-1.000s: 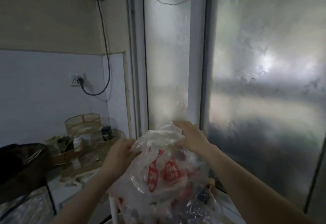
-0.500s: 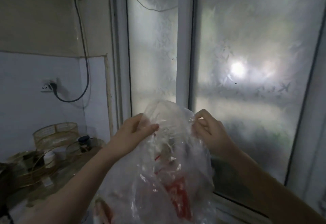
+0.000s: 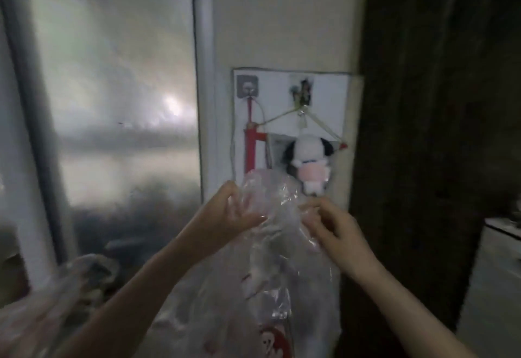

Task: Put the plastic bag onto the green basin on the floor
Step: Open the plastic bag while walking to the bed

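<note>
A person held a clear plastic bag [image 3: 270, 259] up at chest height in a dim room, its gathered neck at the centre of the head view and its body sagging toward six o'clock. The left hand [image 3: 228, 216] pinched the film at the neck's nine o'clock side, thumb and fingers nearly closed on it; the right hand [image 3: 329, 228] gripped the three o'clock side with fingers curled tight around a fold. The bag appeared thin, soft and slippery, and a red-printed item showed through low down, so its weight likely hung well below the grip. Taking it by the bunched neck seemed the surest hold. A plush toy [image 3: 308, 160] hung from a wall hook [image 3: 247, 88] at twelve o'clock, a frosted window [image 3: 112, 103] stood at ten o'clock. The green basin was out of view.
</note>
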Demonstrator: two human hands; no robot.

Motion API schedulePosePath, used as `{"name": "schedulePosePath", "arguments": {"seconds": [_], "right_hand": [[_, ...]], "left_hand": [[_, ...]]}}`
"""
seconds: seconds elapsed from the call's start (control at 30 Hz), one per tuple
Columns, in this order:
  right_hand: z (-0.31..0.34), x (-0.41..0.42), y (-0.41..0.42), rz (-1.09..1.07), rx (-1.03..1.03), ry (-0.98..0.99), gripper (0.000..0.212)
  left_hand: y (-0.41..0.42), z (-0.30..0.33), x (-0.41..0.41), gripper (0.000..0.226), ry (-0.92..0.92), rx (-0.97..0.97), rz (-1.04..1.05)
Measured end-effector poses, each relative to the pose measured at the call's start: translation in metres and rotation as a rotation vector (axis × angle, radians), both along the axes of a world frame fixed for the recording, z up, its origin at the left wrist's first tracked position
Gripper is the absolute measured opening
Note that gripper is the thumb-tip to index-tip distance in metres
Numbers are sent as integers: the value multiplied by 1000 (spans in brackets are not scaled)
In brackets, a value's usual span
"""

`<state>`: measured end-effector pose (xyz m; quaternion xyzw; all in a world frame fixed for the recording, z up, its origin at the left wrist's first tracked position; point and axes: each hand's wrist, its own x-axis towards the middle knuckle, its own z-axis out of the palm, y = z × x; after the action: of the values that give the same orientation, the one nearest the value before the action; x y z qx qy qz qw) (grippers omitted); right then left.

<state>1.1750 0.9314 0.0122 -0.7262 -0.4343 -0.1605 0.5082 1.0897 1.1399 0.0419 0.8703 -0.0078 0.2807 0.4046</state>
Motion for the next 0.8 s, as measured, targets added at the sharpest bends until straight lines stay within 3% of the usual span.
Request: {"name": "schedulePosePath", "arguments": {"seconds": [0.13, 0.27, 0.4, 0.53, 0.8], "right_hand": [[-24, -27, -159, -274, 12, 66, 5], [-46, -92, -320, -604, 33, 159, 23], [-65, -181, -460, -869, 85, 266, 19], [-76, -278, -569, -1127, 130, 302, 23], [-104, -470, -738, -1699, 250, 303, 10]], "left_hand": [[-138, -31, 31, 55, 52, -24, -287], [-299, -53, 27, 43, 76, -24, -620], [-457, -71, -2, 43, 125, -12, -904], [-602, -84, -45, 39, 179, -31, -1185], [-870, -104, -171, 47, 220, 141, -1688]]}}
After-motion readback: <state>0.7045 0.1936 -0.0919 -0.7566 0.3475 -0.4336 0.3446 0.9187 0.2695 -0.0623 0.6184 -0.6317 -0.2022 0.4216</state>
